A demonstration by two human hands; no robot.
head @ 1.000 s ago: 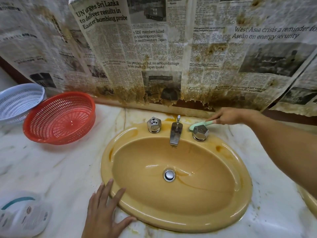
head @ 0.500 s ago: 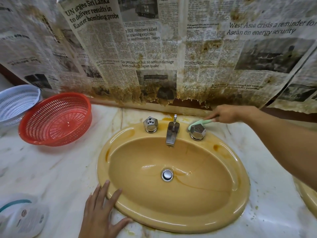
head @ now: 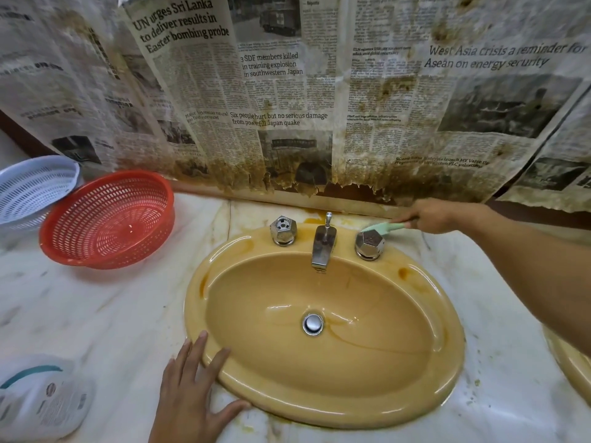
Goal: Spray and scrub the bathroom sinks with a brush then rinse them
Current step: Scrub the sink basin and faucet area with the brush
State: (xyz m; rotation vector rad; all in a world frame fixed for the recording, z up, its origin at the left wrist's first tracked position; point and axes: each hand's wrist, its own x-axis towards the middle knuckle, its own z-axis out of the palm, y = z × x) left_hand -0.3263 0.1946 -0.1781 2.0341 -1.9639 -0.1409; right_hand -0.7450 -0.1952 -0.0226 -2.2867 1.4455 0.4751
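The change is small and lies at the back rim, around the right hand (head: 431, 215). This hand, which grips the green brush (head: 383, 226), has drawn back slightly to the person's right, away from the spout (head: 323, 244). A second ago the brush head reached out from the hand past the top of the right tap (head: 369, 244) and dipped over its spout side. Now the head sits closer in toward the hand, showing just behind the tap's top, and the brush lies flatter. The camera view has also shifted a little.
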